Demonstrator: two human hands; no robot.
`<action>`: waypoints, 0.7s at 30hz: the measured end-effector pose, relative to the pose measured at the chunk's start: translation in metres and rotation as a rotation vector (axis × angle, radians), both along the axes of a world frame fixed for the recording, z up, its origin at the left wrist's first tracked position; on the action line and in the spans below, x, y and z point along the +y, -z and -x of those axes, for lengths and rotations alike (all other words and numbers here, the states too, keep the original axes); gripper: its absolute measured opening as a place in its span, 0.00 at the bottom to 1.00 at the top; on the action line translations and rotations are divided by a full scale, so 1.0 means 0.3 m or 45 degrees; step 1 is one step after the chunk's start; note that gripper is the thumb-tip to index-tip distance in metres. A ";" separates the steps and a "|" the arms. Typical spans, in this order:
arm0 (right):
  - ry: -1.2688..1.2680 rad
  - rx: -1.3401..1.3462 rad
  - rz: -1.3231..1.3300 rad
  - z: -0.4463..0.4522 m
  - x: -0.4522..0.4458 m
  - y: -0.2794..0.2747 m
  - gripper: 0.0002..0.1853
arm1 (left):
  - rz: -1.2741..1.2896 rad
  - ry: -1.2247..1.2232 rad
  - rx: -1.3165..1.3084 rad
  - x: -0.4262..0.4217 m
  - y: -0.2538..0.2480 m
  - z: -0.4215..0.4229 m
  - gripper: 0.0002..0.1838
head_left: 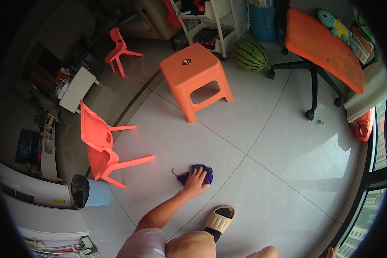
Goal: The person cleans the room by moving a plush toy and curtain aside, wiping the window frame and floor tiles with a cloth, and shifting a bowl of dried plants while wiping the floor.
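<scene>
My left hand [195, 182] is on a bunched dark purple cloth [208, 173] on the grey tiled floor [228, 142]. Its fingers bend over the cloth and press it down, closed on it. A thin loop or strap sticks out from the cloth's left side. Only a small part of my right hand [332, 252] shows at the bottom right edge, near the window frame. Its fingers are mostly cut off, so its hold cannot be made out. My foot in a beige slipper [219, 220] stands to the right of the cloth.
An orange stool [191, 64] stands ahead, with a watermelon [250, 55] behind it. A coral child's chair [96, 137] is on the left; another chair [116, 49] sits farther back. A light blue bin [98, 192] is lower left. An orange-seated wheeled chair [322, 47] is upper right.
</scene>
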State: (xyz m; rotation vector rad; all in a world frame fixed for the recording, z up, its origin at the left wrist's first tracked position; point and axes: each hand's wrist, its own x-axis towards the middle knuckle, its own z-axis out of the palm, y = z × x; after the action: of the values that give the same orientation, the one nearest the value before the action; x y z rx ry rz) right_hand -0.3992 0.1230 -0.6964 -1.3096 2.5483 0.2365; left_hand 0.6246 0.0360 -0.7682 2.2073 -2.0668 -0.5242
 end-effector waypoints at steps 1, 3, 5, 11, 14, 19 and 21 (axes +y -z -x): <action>0.004 0.005 -0.003 0.002 0.018 0.002 0.25 | -0.115 0.000 -0.024 0.041 -0.049 0.069 0.42; 0.002 0.001 -0.004 -0.006 0.017 0.004 0.25 | -0.117 -0.005 0.000 0.087 -0.043 0.070 0.41; -0.005 0.003 -0.003 -0.001 0.015 -0.001 0.25 | -0.105 -0.016 0.032 0.054 -0.040 0.000 0.40; -0.016 0.013 0.036 0.028 0.041 -0.041 0.24 | -0.105 -0.563 -0.076 -0.250 -0.020 -0.362 0.42; -0.030 0.007 0.040 0.042 0.067 -0.046 0.24 | -0.168 -0.723 -0.133 -0.308 -0.024 -0.336 0.41; -0.049 -0.008 0.060 0.054 0.051 -0.025 0.24 | 0.084 -0.383 -0.143 -0.158 0.002 -0.063 0.38; -0.061 -0.012 0.072 0.070 0.050 -0.021 0.24 | 0.088 -0.205 -0.119 -0.022 -0.036 0.077 0.36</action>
State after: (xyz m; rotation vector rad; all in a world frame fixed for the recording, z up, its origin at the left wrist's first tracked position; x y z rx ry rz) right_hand -0.4201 0.1379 -0.6902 -1.3907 2.5354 0.1688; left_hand 0.6016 0.0295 -0.7574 2.3736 -1.8941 -0.3367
